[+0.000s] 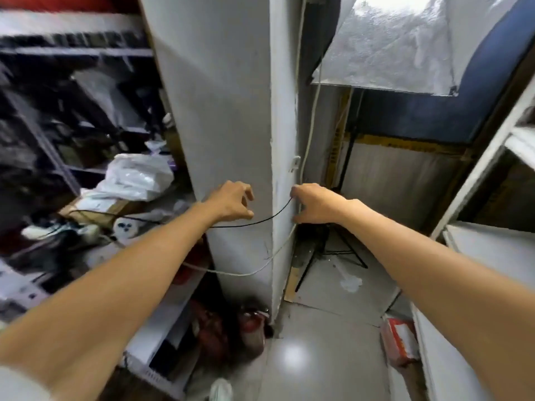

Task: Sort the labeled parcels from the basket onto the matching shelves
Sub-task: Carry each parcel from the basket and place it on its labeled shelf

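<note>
Right hand (pixel 315 204) pinches cord (pixel 269 217); cord sags left under left hand (pixel 231 202), whose fingers are curled, grip unclear. Basket unseen. Likely parcels (pixel 139 178) left of left fingers; left hand nearer.

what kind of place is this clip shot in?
Probably a cramped parcel storeroom: dark metal shelving at left, a white bagged parcel on a cardboard box beside it, and a red fire extinguisher on the tiled floor by the white pillar.
</note>
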